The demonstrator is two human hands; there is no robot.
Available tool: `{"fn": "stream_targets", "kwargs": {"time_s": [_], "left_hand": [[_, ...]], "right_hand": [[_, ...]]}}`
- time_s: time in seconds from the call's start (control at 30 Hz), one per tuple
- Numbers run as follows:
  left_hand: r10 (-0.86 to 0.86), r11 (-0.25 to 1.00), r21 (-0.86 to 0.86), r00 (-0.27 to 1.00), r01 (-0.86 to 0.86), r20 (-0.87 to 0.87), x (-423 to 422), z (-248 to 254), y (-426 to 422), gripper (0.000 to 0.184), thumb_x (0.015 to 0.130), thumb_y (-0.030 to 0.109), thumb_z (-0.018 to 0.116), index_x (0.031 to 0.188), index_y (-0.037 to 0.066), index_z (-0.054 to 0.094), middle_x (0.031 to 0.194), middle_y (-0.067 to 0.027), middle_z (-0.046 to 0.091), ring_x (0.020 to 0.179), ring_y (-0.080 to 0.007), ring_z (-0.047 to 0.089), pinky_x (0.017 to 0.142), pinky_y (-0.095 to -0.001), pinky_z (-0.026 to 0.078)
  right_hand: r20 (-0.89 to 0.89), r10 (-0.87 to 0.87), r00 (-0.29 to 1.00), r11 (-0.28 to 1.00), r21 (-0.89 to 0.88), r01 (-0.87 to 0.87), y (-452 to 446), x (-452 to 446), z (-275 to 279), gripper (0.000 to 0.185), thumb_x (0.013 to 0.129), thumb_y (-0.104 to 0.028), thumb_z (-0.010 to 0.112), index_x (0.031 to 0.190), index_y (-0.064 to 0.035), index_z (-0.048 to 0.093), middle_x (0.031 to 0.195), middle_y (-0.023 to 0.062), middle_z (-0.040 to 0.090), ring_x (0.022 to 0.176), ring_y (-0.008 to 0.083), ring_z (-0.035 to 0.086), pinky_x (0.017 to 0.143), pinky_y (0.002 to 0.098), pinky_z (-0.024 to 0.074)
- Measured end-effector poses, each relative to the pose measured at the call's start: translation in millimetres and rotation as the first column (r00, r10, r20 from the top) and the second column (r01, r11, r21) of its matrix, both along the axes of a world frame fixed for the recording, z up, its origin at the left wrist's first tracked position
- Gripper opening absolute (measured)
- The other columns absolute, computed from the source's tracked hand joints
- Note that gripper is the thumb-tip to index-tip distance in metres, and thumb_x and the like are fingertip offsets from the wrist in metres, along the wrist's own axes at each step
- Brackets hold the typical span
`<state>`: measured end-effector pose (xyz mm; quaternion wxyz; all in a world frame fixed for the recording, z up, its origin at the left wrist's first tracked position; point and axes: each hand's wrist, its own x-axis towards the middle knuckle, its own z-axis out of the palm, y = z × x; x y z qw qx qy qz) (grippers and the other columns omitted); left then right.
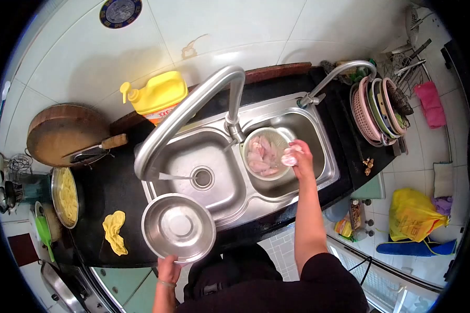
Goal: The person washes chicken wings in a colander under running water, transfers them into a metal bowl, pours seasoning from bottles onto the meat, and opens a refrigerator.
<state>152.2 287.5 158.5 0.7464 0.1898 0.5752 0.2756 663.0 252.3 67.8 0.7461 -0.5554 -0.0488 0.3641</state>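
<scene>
My left hand (pixel 169 271) grips the near rim of a stainless steel bowl (pixel 155 229), tilted over the front left edge of the sink. Nothing lies in the bowl. Over the right basin, my right hand (pixel 304 163) is closed around a pale pink piece of raw chicken (pixel 289 158). Just left of that hand, a round light-coloured bowl (pixel 274 176) stands in the right basin, with several raw chicken pieces (pixel 262 150) in liquid. Water (pixel 175 177) runs from the large faucet (pixel 190 109) into the left basin (pixel 224 193).
A yellow jug (pixel 164 91) stands behind the sink. To the left are a round wooden board (pixel 62 135), a knife handle (pixel 114 141), a pot of yellow food (pixel 67 198) and a yellow cloth (pixel 114 232). Colanders and plates (pixel 373 109) stand right of a smaller faucet (pixel 339 70).
</scene>
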Motion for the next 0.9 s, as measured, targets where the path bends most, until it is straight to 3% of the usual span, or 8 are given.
{"fn": "stream_targets", "kwargs": {"time_s": [0.07, 0.1, 0.17, 0.23, 0.37, 0.6, 0.73, 0.9], "left_hand": [[-0.026, 1.000, 0.007, 1.000, 0.026, -0.010, 11.9, 8.2, 0.1, 0.052, 0.072, -0.006, 0.044, 0.123, -0.003, 0.036, 0.110, -0.0162, 0.052, 0.094, -0.0323, 0.058, 0.078, -0.0492, 0.052], [-0.054, 0.998, 0.011, 0.998, 0.054, -0.018, 18.4, 13.6, -0.2, 0.052, 0.071, -0.007, 0.044, 0.123, -0.002, 0.038, 0.113, -0.0153, 0.050, 0.100, -0.0316, 0.055, 0.083, -0.0506, 0.048], [-0.075, 0.997, -0.008, 0.995, 0.074, -0.068, 30.2, 16.7, 0.0, 0.050, 0.072, -0.006, 0.044, 0.122, -0.002, 0.039, 0.112, -0.0147, 0.052, 0.099, -0.0301, 0.056, 0.083, -0.0459, 0.049], [-0.209, 0.974, 0.074, 0.974, 0.215, -0.083, 32.5, 4.6, -3.3, 0.049, 0.073, -0.005, 0.043, 0.121, -0.002, 0.040, 0.111, -0.0141, 0.052, 0.098, -0.0280, 0.057, 0.082, -0.0413, 0.050], [-0.254, 0.966, 0.037, 0.965, 0.256, -0.065, 57.3, -3.7, -3.9, 0.046, 0.073, -0.004, 0.043, 0.118, -0.004, 0.039, 0.103, -0.0161, 0.055, 0.083, -0.0298, 0.062, 0.064, -0.0429, 0.058], [-0.271, 0.960, -0.074, 0.963, 0.270, 0.004, 67.7, -13.6, -6.6, 0.046, 0.073, -0.005, 0.045, 0.118, -0.002, 0.041, 0.101, -0.0150, 0.056, 0.081, -0.0286, 0.062, 0.063, -0.0414, 0.058], [-0.199, 0.976, -0.080, 0.979, 0.203, 0.046, 53.8, -12.4, -6.0, 0.049, 0.071, -0.007, 0.045, 0.120, -0.002, 0.040, 0.103, -0.0156, 0.055, 0.084, -0.0303, 0.062, 0.066, -0.0436, 0.057], [-0.150, 0.981, -0.115, 0.988, 0.154, 0.047, 47.6, 5.3, -2.3, 0.052, 0.069, -0.008, 0.047, 0.119, 0.000, 0.042, 0.106, -0.0133, 0.054, 0.092, -0.0281, 0.058, 0.076, -0.0420, 0.051]], "right_hand": [[0.517, 0.312, 0.797, 0.891, -0.450, -0.057, -4.0, -2.6, -20.6, 0.035, 0.070, 0.006, 0.054, 0.101, -0.0084, 0.058, 0.102, 0.0086, 0.058, 0.087, 0.0207, 0.059, 0.071, 0.0293, 0.0496], [0.646, 0.699, 0.306, 0.624, -0.761, 0.178, -6.0, -5.7, -26.2, 0.039, 0.069, 0.006, 0.055, 0.105, -0.0090, 0.057, 0.101, 0.0089, 0.058, 0.088, 0.0219, 0.059, 0.073, 0.0296, 0.0497], [0.777, 0.536, 0.331, 0.774, -0.609, 0.176, -12.4, -8.1, -35.2, 0.048, 0.066, 0.007, 0.053, 0.111, -0.0100, 0.053, 0.099, 0.0087, 0.058, 0.089, 0.0226, 0.058, 0.076, 0.0300, 0.0492], [0.323, 0.242, 0.915, 0.930, -0.345, -0.124, -9.3, -43.8, 17.7, 0.051, 0.066, 0.006, 0.053, 0.114, -0.0109, 0.050, 0.100, 0.0083, 0.057, 0.090, 0.0210, 0.058, 0.076, 0.0303, 0.0491], [-0.115, 0.505, 0.855, 0.860, -0.019, -0.510, -9.9, -125.1, 76.9, 0.061, 0.066, 0.008, 0.053, 0.122, -0.0118, 0.042, 0.106, 0.0099, 0.054, 0.093, 0.0181, 0.056, 0.081, 0.0305, 0.0480], [0.608, 0.602, 0.518, 0.712, -0.115, -0.693, -1.6, -216.8, 73.1, 0.041, 0.077, -0.013, 0.066, 0.116, -0.0088, 0.053, 0.115, 0.0067, 0.053, 0.097, 0.0187, 0.056, 0.082, 0.0311, 0.0467], [-0.012, 0.311, 0.950, 0.878, -0.380, -0.292, 4.4, -124.0, 21.3, 0.010, 0.084, -0.008, 0.055, 0.085, -0.0028, 0.063, 0.085, 0.0085, 0.064, 0.072, 0.0172, 0.059, 0.070, 0.0314, 0.0487], [0.627, 0.714, 0.313, 0.654, -0.756, 0.021, 6.4, -43.2, -60.5, 0.018, 0.071, -0.007, 0.065, 0.087, -0.0025, 0.059, 0.080, 0.0132, 0.062, 0.075, 0.0298, 0.060, 0.068, 0.0375, 0.0477]]}}
